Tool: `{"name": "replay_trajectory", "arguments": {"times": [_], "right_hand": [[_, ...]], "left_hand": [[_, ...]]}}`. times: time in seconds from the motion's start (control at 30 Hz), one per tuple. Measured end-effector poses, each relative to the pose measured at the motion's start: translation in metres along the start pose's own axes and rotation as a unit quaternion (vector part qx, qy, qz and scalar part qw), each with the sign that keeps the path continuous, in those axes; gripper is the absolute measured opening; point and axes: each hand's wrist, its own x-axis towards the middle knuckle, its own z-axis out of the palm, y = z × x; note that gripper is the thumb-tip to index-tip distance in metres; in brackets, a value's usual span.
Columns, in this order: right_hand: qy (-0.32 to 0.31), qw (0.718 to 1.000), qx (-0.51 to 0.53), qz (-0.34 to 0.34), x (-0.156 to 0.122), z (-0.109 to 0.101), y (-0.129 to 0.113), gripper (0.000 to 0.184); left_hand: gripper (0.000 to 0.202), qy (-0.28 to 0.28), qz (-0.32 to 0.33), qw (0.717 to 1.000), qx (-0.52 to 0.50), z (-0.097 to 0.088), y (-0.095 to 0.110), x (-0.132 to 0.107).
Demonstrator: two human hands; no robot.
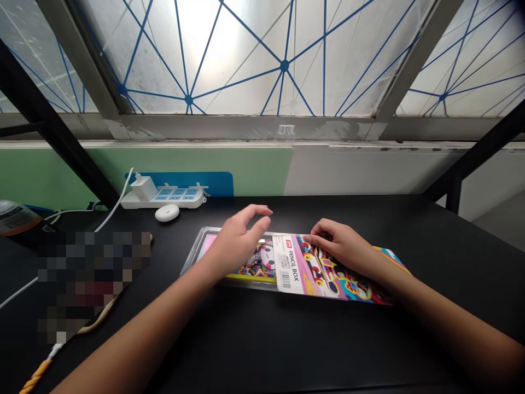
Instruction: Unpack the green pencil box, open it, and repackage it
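A colourful pencil box package (324, 268) lies flat on the black table, with a white label (287, 262) reading "PENCIL BOX" across its middle. Its left part sits inside a clear plastic tray (192, 254), where a round cartoon face shows through. Above that left part is my left hand (235, 241), its thumb and fingers apart and holding nothing; whether its underside touches the plastic cannot be seen. My right hand (344, 246) grips the far edge of the printed part, thumb and index finger close together just right of the label. The right forearm covers the package's right end.
A white power strip (176, 198) with a plugged-in charger (143, 187) stands by the wall. In front of it lies a white round case (167, 213). A blurred-out object (94, 284) and cables occupy the left, near a bottle (20, 221). Black frame bars rise at both sides.
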Motion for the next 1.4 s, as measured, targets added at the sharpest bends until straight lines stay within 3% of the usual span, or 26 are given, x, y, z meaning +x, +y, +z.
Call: {"name": "replay_trajectory", "arguments": {"times": [0.07, 0.17, 0.33, 0.43, 0.57, 0.77, 0.87, 0.93, 1.03, 1.13, 1.27, 1.4], "right_hand": [[-0.013, 1.000, -0.008, 0.001, 0.003, -0.007, 0.007, 0.039], [-0.043, 0.999, -0.012, 0.005, 0.010, -0.017, 0.014, 0.040], [-0.135, 0.991, -0.023, -0.001, 0.018, -0.025, 0.012, 0.040], [-0.165, 0.986, -0.034, -0.016, 0.022, -0.022, 0.001, 0.039], [-0.164, 0.983, -0.069, -0.045, 0.037, -0.009, -0.030, 0.049], [-0.225, 0.962, -0.106, -0.110, 0.071, 0.031, -0.107, 0.053], [-0.240, 0.952, -0.142, -0.130, 0.080, 0.048, -0.138, 0.053], [-0.219, 0.950, -0.165, -0.146, 0.079, 0.051, -0.147, 0.054], [-0.179, 0.956, -0.176, -0.154, 0.066, 0.041, -0.135, 0.057], [-0.208, 0.960, -0.143, -0.124, 0.049, 0.018, -0.102, 0.065], [-0.228, 0.966, -0.099, -0.065, 0.038, -0.009, -0.058, 0.075], [-0.215, 0.973, -0.071, -0.033, 0.040, -0.008, -0.051, 0.074]], "left_hand": [[0.035, 0.003, 0.000, 1.000, 0.031, -0.015, -0.013, 0.008], [0.034, 0.062, 0.006, 0.997, 0.038, -0.029, -0.032, 0.019], [0.040, 0.136, -0.019, 0.985, -0.108, -0.031, -0.042, 0.027], [0.042, 0.153, -0.017, 0.978, -0.143, -0.028, -0.040, 0.027], [0.043, 0.137, 0.024, 0.979, -0.149, -0.025, -0.043, 0.028], [0.044, 0.143, 0.030, 0.974, -0.171, -0.024, -0.047, 0.030], [0.043, 0.137, 0.023, 0.970, -0.201, -0.030, -0.044, 0.031], [0.042, 0.138, 0.016, 0.967, -0.214, -0.039, -0.042, 0.032], [0.043, 0.160, -0.002, 0.960, -0.229, -0.055, -0.042, 0.034], [0.048, 0.187, -0.036, 0.946, -0.263, -0.064, -0.051, 0.036], [0.054, 0.159, -0.076, 0.926, -0.334, -0.057, -0.064, 0.038], [0.061, 0.133, -0.080, 0.917, -0.368, -0.047, -0.066, 0.038]]}}
